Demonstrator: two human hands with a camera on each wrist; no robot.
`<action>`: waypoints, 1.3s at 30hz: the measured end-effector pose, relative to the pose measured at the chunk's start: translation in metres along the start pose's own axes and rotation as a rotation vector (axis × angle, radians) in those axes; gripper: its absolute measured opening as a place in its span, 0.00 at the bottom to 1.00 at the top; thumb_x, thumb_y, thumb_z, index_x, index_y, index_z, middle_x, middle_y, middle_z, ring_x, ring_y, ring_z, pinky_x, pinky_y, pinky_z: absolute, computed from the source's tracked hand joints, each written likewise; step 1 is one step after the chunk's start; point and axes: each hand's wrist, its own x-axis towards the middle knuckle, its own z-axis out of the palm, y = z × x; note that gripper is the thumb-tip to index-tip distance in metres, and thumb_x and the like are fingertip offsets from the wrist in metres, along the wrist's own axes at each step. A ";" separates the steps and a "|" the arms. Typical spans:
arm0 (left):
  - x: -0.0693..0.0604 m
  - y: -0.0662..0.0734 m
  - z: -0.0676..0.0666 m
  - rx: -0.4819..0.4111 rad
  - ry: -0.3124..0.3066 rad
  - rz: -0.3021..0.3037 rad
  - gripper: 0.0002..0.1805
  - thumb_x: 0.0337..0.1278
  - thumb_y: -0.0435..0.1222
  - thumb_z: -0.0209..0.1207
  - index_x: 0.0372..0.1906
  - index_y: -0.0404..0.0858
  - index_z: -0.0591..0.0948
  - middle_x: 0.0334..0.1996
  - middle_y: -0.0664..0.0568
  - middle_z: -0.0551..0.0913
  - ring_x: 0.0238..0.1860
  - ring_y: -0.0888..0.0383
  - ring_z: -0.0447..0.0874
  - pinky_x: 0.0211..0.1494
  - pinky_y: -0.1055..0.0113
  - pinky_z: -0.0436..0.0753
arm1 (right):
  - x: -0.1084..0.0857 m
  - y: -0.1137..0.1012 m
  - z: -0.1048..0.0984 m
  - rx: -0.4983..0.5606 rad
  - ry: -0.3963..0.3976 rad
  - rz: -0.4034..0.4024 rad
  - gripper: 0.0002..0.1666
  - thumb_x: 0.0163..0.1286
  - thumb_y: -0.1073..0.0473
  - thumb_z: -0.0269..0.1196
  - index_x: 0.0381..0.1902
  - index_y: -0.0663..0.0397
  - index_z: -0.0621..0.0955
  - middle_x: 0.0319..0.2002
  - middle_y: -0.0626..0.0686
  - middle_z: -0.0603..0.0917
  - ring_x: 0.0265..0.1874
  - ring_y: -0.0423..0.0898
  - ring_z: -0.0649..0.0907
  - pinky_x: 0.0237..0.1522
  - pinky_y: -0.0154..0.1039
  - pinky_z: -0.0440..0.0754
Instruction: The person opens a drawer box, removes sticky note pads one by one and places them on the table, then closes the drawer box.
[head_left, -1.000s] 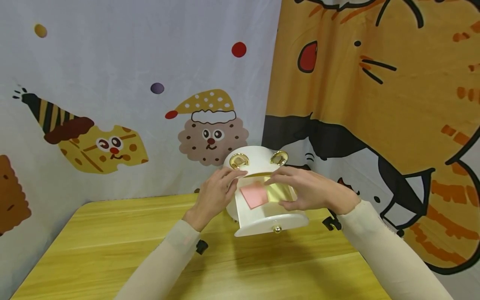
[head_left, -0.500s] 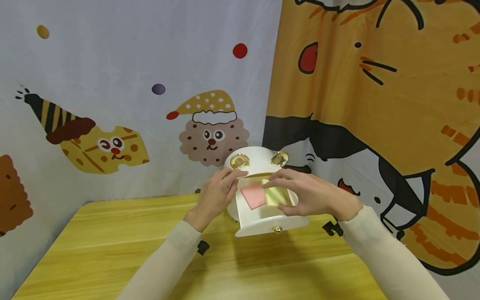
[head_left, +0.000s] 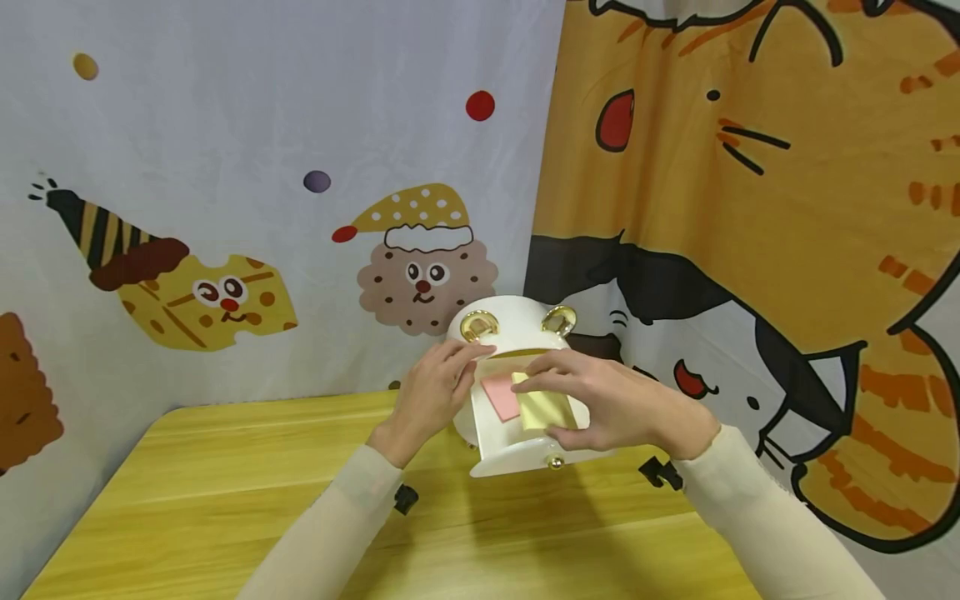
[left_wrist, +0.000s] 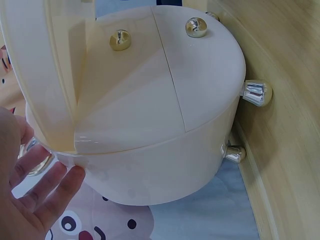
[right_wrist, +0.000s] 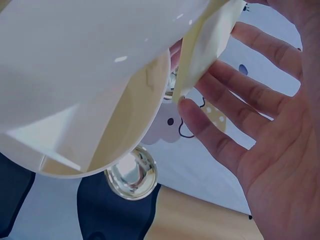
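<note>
A large printed cloth point(head_left: 225, 125) fills the background, with cartoon figures on it; from twelve to three o'clock it becomes mostly orange. Before it is the yellow wooden table point(head_left: 247, 483). Near the far edge of this table there is the white container point(head_left: 517, 329), rounded in form, whose drawer point(head_left: 513, 461) is open towards six o'clock, to the person.

The right hand point(head_left: 618, 400) is at three o'clock of the container. Its fingers and thumb hold the yellow pad point(head_left: 546, 408) between them, with a gap of medium width. The left hand point(head_left: 429, 392) is at nine o'clock. Its fingers are extended, slightly bent and apart from each other, and they rest by the container's edge; how firmly they press, I cannot tell.

The yellow pad is tilted above the right part of the drawer. The pink pad point(head_left: 498, 400) is in the drawer, at nine o'clock of the yellow one, which partly covers it in the head view.

On the container are two shiny gold rings point(head_left: 478, 325), at eleven and one o'clock. The smallest thing is the gold knob point(head_left: 556, 462) on the drawer front, at five o'clock.
</note>
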 end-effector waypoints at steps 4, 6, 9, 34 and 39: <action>0.001 -0.001 0.001 0.004 0.004 0.007 0.21 0.83 0.30 0.67 0.70 0.49 0.92 0.54 0.51 0.92 0.44 0.53 0.87 0.42 0.60 0.89 | 0.001 -0.002 0.001 0.003 0.006 -0.023 0.40 0.69 0.52 0.86 0.77 0.41 0.86 0.73 0.52 0.86 0.63 0.45 0.89 0.57 0.42 0.94; 0.001 -0.001 0.002 0.007 0.006 0.010 0.20 0.83 0.30 0.67 0.70 0.49 0.92 0.54 0.51 0.92 0.44 0.52 0.87 0.42 0.60 0.89 | 0.001 -0.003 0.001 -0.001 0.011 -0.033 0.40 0.69 0.52 0.86 0.77 0.41 0.86 0.73 0.52 0.86 0.64 0.46 0.89 0.58 0.42 0.94; 0.001 -0.002 0.002 0.012 0.005 0.007 0.20 0.83 0.30 0.67 0.70 0.50 0.92 0.54 0.51 0.92 0.44 0.52 0.88 0.42 0.60 0.89 | 0.002 -0.004 0.002 -0.018 0.028 -0.048 0.41 0.68 0.53 0.87 0.77 0.41 0.86 0.73 0.51 0.87 0.64 0.46 0.88 0.58 0.43 0.94; -0.001 -0.001 -0.001 0.004 -0.005 0.001 0.21 0.85 0.30 0.66 0.71 0.50 0.91 0.56 0.51 0.92 0.46 0.51 0.89 0.42 0.59 0.90 | 0.012 -0.037 0.008 -0.079 0.126 -0.156 0.44 0.60 0.51 0.88 0.74 0.37 0.87 0.78 0.51 0.82 0.75 0.51 0.84 0.67 0.52 0.93; -0.001 -0.001 -0.001 0.008 -0.021 -0.010 0.21 0.85 0.30 0.66 0.72 0.51 0.91 0.56 0.52 0.92 0.46 0.51 0.88 0.42 0.60 0.89 | 0.013 -0.044 0.017 -0.089 0.118 -0.159 0.46 0.60 0.49 0.88 0.76 0.34 0.85 0.75 0.53 0.84 0.72 0.50 0.85 0.66 0.51 0.93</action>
